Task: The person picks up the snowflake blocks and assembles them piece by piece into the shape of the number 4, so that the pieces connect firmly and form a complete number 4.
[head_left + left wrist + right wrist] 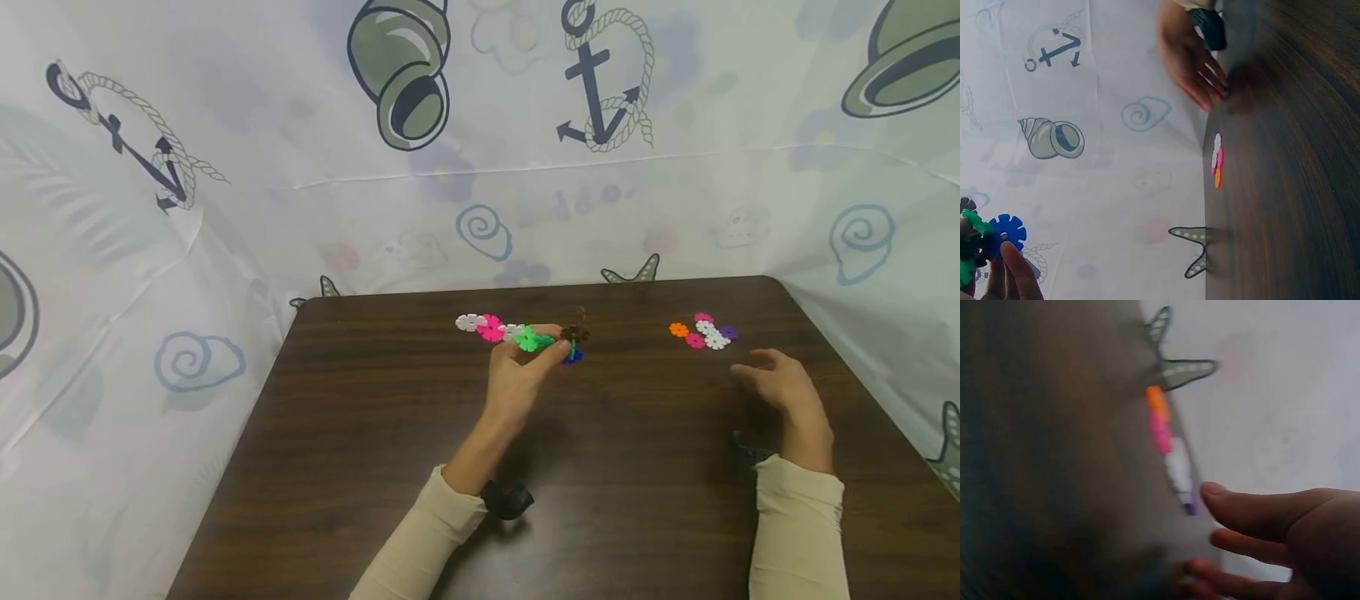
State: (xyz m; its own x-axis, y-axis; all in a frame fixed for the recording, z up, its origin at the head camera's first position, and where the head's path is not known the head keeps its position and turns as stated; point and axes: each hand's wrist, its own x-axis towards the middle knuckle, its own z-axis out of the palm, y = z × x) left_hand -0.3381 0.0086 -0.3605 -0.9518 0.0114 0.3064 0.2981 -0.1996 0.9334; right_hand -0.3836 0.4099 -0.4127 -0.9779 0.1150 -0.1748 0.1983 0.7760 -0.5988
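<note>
My left hand pinches a chain of flower-shaped interlocking discs above the table. White, pink and green discs run to the left; brown ones and a blue disc are at the thumb end. How the discs behind the fingers join is hidden. My right hand hovers with nothing in it, fingers apart and loosely bent. Just beyond it lies a small cluster of loose discs: an orange disc, pink ones, white ones and a purple disc. In the right wrist view the purple disc lies nearest the thumb.
The dark wood-grain table reaches back to a pale printed cloth, which hangs behind it and along both sides. Dark straps sit at both wrists.
</note>
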